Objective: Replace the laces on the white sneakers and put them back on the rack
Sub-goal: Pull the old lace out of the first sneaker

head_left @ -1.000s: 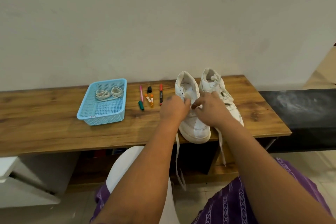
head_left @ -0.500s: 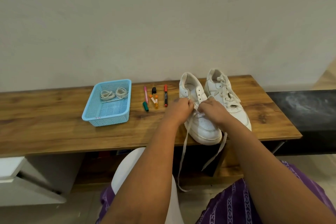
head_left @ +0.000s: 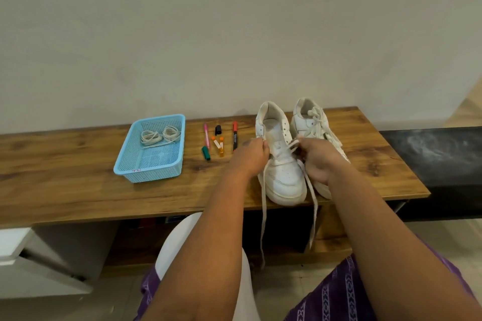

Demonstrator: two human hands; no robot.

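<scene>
Your left hand [head_left: 250,155] and right hand [head_left: 317,160] both work at the near sneaker [head_left: 283,164], which sits on the wooden bench [head_left: 78,190] with its toe toward you, close to the front edge. Left hand: fingers curled, pinching the lace [head_left: 263,216] at the shoe's left eyelet row. Right hand: fingers curled round the same lace on the right side, just beside the tongue. Both loose lace ends hang down past the bench edge, the left one lower. The second sneaker [head_left: 310,122] stands touching the first on its right, laced, partly hidden behind your right hand. Left of the shoes, a few markers [head_left: 220,139] lie in a loose row on the bench. Farther left, well apart, a blue basket [head_left: 135,164] holds two coiled laces [head_left: 160,135] at its far end. Purple patterned cloth [head_left: 339,294] covers your lap below.
</scene>
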